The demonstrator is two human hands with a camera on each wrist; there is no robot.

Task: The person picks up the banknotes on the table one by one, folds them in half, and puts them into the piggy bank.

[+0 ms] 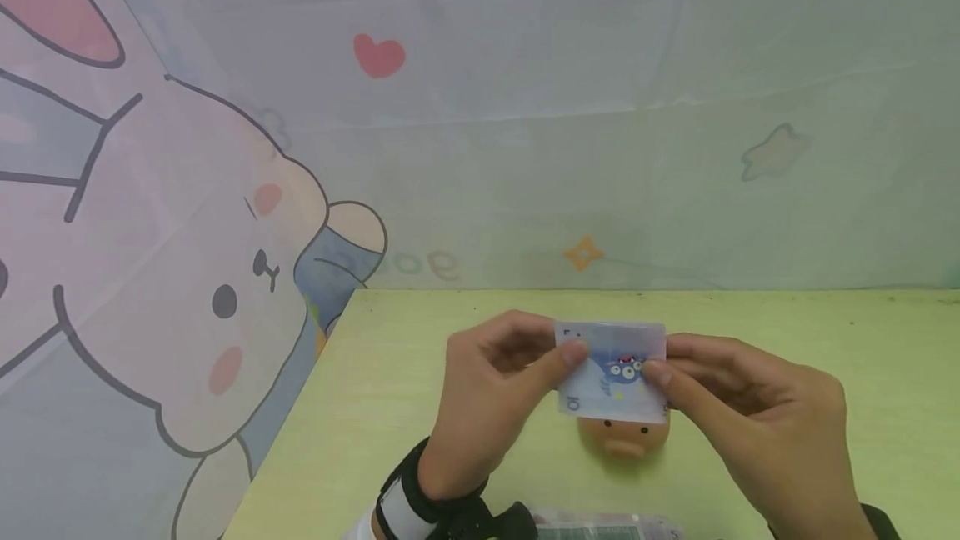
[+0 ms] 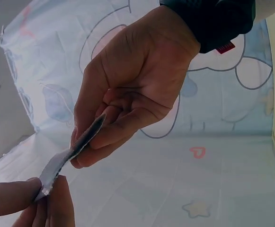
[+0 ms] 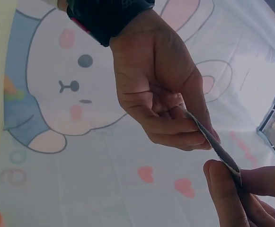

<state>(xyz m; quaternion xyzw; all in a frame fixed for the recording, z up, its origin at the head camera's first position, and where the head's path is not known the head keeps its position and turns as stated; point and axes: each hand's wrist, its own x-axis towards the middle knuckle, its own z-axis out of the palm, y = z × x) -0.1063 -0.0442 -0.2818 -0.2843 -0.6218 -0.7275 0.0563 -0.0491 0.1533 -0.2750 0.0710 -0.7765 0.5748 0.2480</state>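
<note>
Both hands hold up a small pale blue paper note, printed with a blue cartoon figure and "10" at a corner. My left hand pinches its left edge between thumb and fingers. At the right edge my right hand pinches it the same way. Seen edge-on in the left wrist view, the note is thin and slightly bent. Just behind its lower edge in the head view, an orange pig figure rests on the table, its upper part hidden by the note.
The yellow-green table ends in an edge at the left. Near the front lies a flat printed item, cut off by the frame. A cloth backdrop with a rabbit, hearts and stars hangs behind and at the left.
</note>
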